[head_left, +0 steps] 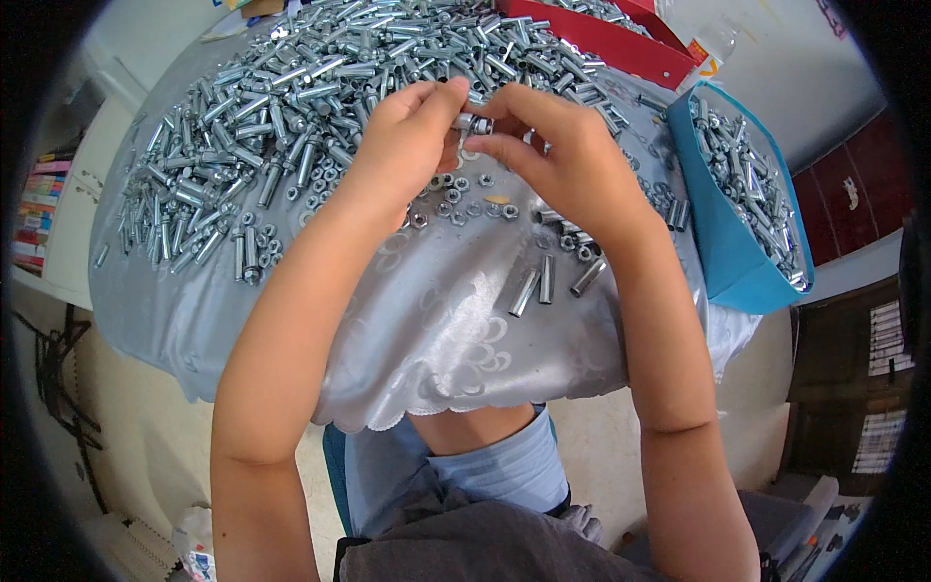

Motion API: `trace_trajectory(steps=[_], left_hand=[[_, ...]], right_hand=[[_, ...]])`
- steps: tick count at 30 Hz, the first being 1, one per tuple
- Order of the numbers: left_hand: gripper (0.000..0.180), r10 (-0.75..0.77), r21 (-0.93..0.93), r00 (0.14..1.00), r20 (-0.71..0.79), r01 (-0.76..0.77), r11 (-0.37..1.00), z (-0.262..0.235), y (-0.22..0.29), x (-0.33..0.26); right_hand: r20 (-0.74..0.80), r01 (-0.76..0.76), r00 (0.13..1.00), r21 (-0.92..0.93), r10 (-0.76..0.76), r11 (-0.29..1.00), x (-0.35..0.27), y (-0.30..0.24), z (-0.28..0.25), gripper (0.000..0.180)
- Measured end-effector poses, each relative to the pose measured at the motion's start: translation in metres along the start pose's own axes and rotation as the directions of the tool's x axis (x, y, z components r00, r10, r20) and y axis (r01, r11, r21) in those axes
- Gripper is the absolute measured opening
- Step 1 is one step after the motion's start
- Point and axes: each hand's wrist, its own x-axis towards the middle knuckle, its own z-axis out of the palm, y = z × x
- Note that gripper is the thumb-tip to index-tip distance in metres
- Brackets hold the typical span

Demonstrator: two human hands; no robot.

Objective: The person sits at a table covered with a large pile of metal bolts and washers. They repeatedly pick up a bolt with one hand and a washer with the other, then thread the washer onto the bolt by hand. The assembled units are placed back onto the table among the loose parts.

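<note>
Above the table, my left hand (405, 138) and my right hand (567, 145) meet around one silver anchor bolt (474, 123) with a nut and washer at its end. Both hands are closed, fingertips on the bolt; the left fingers partly cover its shaft. Loose hex nuts (453, 197) lie on the cloth just below my hands. To the right, under my right wrist, are several plain metal sleeves (525, 293) and more nuts. Beyond my hands spreads a large heap of anchor bolts (320, 92).
A silvery patterned tablecloth (427, 330) covers the round table. At the right edge stands a blue fabric bin (718, 233) full of anchor bolts. A red box (621, 47) with more hardware sits at the back, beside a clear bottle (716, 44).
</note>
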Motion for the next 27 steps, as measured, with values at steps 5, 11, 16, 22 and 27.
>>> trace_trajectory(steps=[5, 11, 16, 22, 27], left_hand=[[0.026, 0.010, 0.007, 0.999, 0.035, -0.010, 1.000, 0.002, 0.004, -0.004], [0.029, 0.019, 0.024, 0.999, 0.028, -0.020, 1.000, 0.003, 0.004, -0.004], [0.028, 0.067, 0.029, 0.997, 0.041, -0.068, 0.997, 0.002, 0.002, -0.004], [0.028, 0.135, 0.084, 0.987, 0.089, -0.142, 0.986, 0.000, 0.001, -0.003], [0.028, 0.167, 0.104, 0.981, 0.102, -0.178, 0.979, 0.001, -0.002, -0.002]], right_hand=[[0.032, -0.179, 0.983, -0.064, 0.181, 0.982, 0.000, -0.007, -0.004, 0.021], [-0.053, -0.051, 0.997, 0.045, 0.053, 0.998, 0.000, -0.001, 0.001, 0.032], [0.102, -0.272, 0.956, -0.031, 0.274, 0.962, 0.002, -0.013, -0.004, 0.032], [0.126, -0.250, 0.964, 0.126, 0.235, 0.960, 0.000, -0.007, 0.003, 0.036], [0.116, -0.327, 0.941, 0.074, 0.318, 0.942, 0.001, -0.011, -0.004, 0.033]])
